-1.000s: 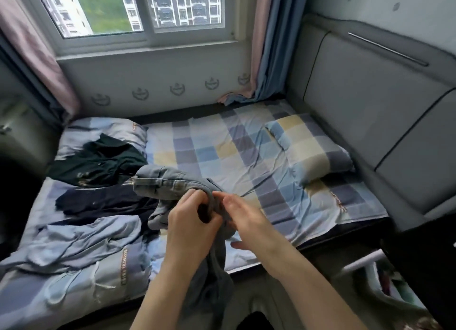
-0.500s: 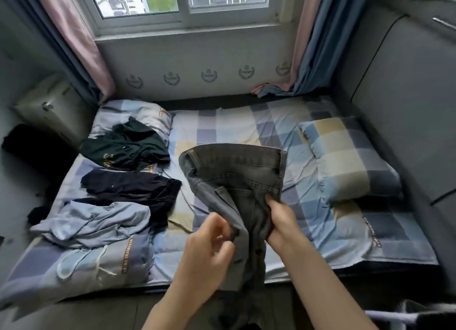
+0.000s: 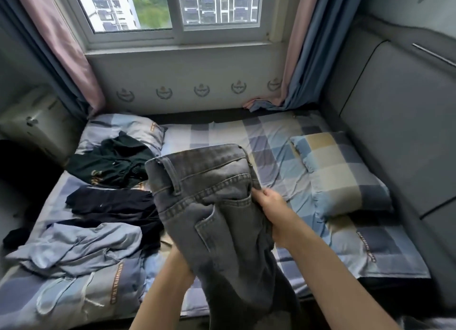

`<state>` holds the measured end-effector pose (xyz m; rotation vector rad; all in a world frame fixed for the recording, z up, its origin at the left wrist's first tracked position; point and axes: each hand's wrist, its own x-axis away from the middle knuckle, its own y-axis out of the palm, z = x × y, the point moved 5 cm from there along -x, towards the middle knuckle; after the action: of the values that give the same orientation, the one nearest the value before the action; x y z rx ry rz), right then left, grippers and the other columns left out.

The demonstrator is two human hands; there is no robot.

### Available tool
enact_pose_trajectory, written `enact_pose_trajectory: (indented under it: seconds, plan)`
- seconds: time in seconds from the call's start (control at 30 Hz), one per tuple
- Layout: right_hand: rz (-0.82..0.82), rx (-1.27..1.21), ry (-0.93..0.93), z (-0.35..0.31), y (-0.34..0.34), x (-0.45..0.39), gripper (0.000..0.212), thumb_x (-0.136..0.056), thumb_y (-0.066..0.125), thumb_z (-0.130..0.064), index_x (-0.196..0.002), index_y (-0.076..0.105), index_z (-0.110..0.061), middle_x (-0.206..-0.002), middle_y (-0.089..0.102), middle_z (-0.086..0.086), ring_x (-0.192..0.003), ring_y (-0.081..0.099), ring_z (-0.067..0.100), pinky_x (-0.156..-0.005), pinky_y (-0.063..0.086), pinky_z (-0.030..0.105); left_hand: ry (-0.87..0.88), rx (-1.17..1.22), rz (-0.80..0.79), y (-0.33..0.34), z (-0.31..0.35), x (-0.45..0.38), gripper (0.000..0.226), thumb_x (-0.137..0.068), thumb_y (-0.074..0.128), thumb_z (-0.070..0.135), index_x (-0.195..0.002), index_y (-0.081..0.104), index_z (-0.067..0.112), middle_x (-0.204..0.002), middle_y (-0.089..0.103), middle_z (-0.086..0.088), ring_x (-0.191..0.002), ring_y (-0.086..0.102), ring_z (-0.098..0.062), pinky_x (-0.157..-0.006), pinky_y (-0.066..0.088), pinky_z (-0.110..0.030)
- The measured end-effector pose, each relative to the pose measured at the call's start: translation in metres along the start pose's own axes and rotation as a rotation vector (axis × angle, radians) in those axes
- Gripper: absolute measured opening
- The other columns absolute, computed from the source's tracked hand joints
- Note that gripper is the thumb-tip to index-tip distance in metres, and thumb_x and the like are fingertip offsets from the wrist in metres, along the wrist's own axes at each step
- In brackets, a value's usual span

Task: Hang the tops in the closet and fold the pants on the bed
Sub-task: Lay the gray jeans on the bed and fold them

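Checked bed [image 3: 283,142] below the window: the grey jeans [image 3: 209,193], bunched a second ago, now hang opened above it, right hand [image 3: 272,213] gripping one side, left hand [image 3: 181,258] hidden behind the denim, grip unclear, folding ahead.

One jeans [image 3: 212,206] — two pillows [image 3: 345,176] [image 3: 123,129] — three tops [image 3: 111,164] [image 3: 116,203] [image 3: 74,243].

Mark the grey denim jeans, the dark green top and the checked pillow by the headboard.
Grey denim jeans [image 3: 209,181]: head view, seat below waistband.
Dark green top [image 3: 111,164]: head view, middle.
Checked pillow [image 3: 340,174]: head view, top face.
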<state>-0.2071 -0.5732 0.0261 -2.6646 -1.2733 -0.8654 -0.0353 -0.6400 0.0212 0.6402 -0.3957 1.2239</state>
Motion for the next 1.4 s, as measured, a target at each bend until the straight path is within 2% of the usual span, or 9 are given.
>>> enact_pose_trajectory:
  seconds: [0.23,0.33,0.43,0.53,0.77,0.93,1.13,1.27,1.4]
  plan:
    - [0.321,0.744,-0.344,-0.062,-0.004,0.031,0.04,-0.097,0.046,-0.043,-0.126,0.054,-0.018,-0.12,0.06,-0.002,-0.115,0.056,0.017,-0.093,0.046,0.032,0.536,-0.148,-0.232,0.028,0.02,-0.003,0.056,-0.072,0.073,-0.017,-0.117,0.062,0.014,-0.1,0.075,-0.002,-0.09,0.071,-0.013,-0.07,0.055,-0.022]
    - [0.069,0.597,-0.443,-0.066,0.033,0.069,0.059,-0.077,0.038,-0.083,-0.122,0.047,-0.045,-0.111,0.061,-0.028,-0.105,0.057,-0.01,-0.08,0.043,0.013,0.653,-0.12,-0.135,0.025,0.018,-0.011,0.053,-0.076,0.071,-0.011,-0.113,0.059,0.024,-0.099,0.073,0.001,-0.09,0.069,-0.014,-0.079,0.056,-0.026]
    - [-0.005,0.795,-0.506,-0.042,0.068,0.066,0.045,-0.08,0.06,-0.058,-0.12,0.049,-0.039,-0.108,0.065,-0.018,-0.101,0.061,-0.001,-0.081,0.051,0.022,0.716,-0.22,-0.097,0.023,0.016,-0.022,0.05,-0.083,0.063,0.006,-0.121,0.051,0.037,-0.103,0.07,0.007,-0.097,0.068,-0.018,-0.083,0.055,-0.037]
    - [0.191,0.795,-0.583,-0.059,0.053,0.045,0.008,-0.092,0.06,-0.023,-0.095,0.061,-0.016,-0.084,0.066,-0.001,-0.084,0.063,0.018,-0.072,0.049,0.036,0.59,-0.293,-0.199,0.02,0.01,-0.037,0.073,-0.071,0.077,0.015,-0.129,0.042,0.043,-0.102,0.072,0.005,-0.095,0.07,-0.017,-0.08,0.057,-0.039]
    - [-0.034,0.866,-0.65,-0.106,0.032,0.039,0.008,-0.094,0.059,-0.015,-0.09,0.065,-0.018,-0.08,0.066,-0.008,-0.079,0.062,0.008,-0.077,0.051,0.033,0.113,-0.502,-0.455,-0.029,-0.008,-0.08,0.139,-0.046,0.095,0.046,-0.14,-0.007,0.059,-0.105,0.075,0.004,-0.098,0.07,-0.008,-0.086,0.055,-0.033]
    - [-0.133,0.934,-0.656,-0.119,0.037,0.044,0.008,-0.092,0.06,-0.011,-0.089,0.067,-0.014,-0.077,0.064,-0.007,-0.071,0.055,-0.001,-0.068,0.043,0.014,0.163,-0.64,-0.386,-0.051,-0.022,-0.107,0.083,-0.055,0.089,-0.001,-0.126,0.048,0.009,-0.107,0.069,-0.012,-0.094,0.069,-0.022,-0.072,0.056,-0.024]
    - [-0.084,0.957,-0.621,-0.122,0.02,0.045,0.008,-0.092,0.062,-0.016,-0.087,0.067,-0.019,-0.074,0.065,-0.012,-0.069,0.058,-0.002,-0.064,0.042,0.012,0.426,-1.179,-0.135,-0.068,-0.007,-0.137,0.019,-0.072,0.079,0.008,-0.087,0.07,0.017,-0.077,0.066,-0.005,-0.087,0.064,-0.03,-0.065,0.04,-0.033]
    - [-0.083,1.011,-0.617,-0.118,0.002,0.042,0.008,-0.089,0.066,-0.03,-0.084,0.066,-0.024,-0.068,0.063,-0.012,-0.063,0.056,0.0,-0.058,0.041,0.012,0.678,-1.389,0.129,-0.086,0.014,-0.142,0.035,-0.081,0.056,-0.005,-0.095,0.072,0.023,-0.092,0.058,-0.011,-0.097,0.048,-0.037,-0.076,0.045,-0.044]
    - [-0.153,0.894,-0.47,-0.118,-0.022,0.037,0.037,-0.073,0.075,-0.051,-0.099,0.062,-0.028,-0.087,0.069,-0.005,-0.079,0.068,0.011,-0.068,0.057,0.024,0.675,-1.372,0.247,-0.1,0.059,-0.151,0.028,-0.077,0.07,0.004,-0.09,0.077,0.028,-0.117,0.046,-0.012,-0.109,0.038,-0.04,-0.095,0.034,-0.05]
